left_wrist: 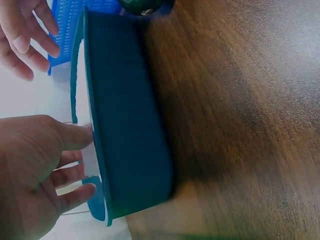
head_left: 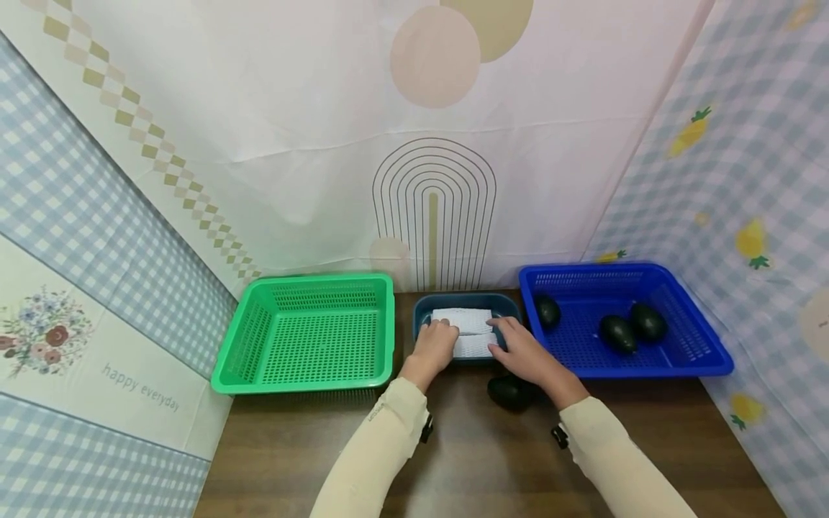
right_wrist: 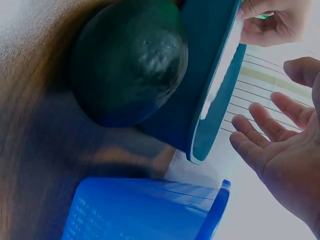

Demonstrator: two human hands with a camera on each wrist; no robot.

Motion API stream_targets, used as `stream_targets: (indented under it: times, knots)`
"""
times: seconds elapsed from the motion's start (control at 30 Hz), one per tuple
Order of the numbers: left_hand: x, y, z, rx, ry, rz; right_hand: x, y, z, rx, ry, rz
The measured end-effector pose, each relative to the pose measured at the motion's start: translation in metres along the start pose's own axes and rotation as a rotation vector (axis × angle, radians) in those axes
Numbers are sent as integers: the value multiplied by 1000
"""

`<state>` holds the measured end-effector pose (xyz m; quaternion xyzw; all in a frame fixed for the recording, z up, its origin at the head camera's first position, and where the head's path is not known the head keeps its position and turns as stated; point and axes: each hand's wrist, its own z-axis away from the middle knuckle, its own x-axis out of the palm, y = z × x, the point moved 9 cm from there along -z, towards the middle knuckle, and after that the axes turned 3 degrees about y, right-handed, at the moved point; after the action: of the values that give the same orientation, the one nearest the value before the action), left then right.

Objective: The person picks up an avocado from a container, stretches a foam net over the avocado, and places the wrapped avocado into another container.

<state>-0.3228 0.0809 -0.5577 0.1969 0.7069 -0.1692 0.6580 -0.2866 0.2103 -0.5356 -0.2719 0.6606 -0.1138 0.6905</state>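
Note:
Two white foam net sleeves (head_left: 462, 321) lie one before the other in a small dark teal basin (head_left: 421, 305). My left hand (head_left: 437, 344) is at their left end, its thumb and fingers pinching the white foam just inside the basin's near rim. My right hand (head_left: 523, 350) hovers over the basin's right end with fingers spread and holds nothing. A dark green avocado (head_left: 510, 393) lies on the table in front of the basin, below my right wrist; it looms large in the right wrist view.
A green plastic basket (head_left: 387, 345) with nothing inside stands left of the basin. On the right, a blue basket (head_left: 702, 324) holds three avocados, one (head_left: 547, 311) by its left wall. A white printed cloth (head_left: 311, 201) hangs behind the brown wooden table (head_left: 453, 460).

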Motion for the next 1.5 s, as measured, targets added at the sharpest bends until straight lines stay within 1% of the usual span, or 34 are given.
stream_targets:
  times: [0.07,0.17,0.3,0.5,0.73,0.83,0.97,1.03,1.1,1.2,1.37,1.5]
  knots:
    - [-3,0,1,13,15,11,-2,0,-1,-5,27,-26]
    - [-10,-1,4,31,53,52,-8,0,-2,-15,79,-76]
    - [-22,-3,8,44,116,116,-16,3,-1,16,124,-156]
    - [-35,-8,14,38,179,176,-19,9,3,42,157,-243]
    - [-55,-10,23,46,267,255,-30,9,10,44,265,-359]
    - [-64,-10,28,52,303,285,-32,9,11,40,266,-440]
    - [-75,-10,35,60,351,334,-33,8,11,43,233,-584]
    - [-80,-9,38,69,371,360,-35,7,11,43,220,-637]
    - [-84,-8,41,80,391,389,-36,6,11,44,208,-675]
    - [-90,-7,45,93,420,436,-38,4,11,50,201,-699]
    - [-100,-6,51,102,468,525,-45,-2,15,70,232,-759]
    - [-106,-5,56,102,479,577,-52,-10,18,70,279,-853]
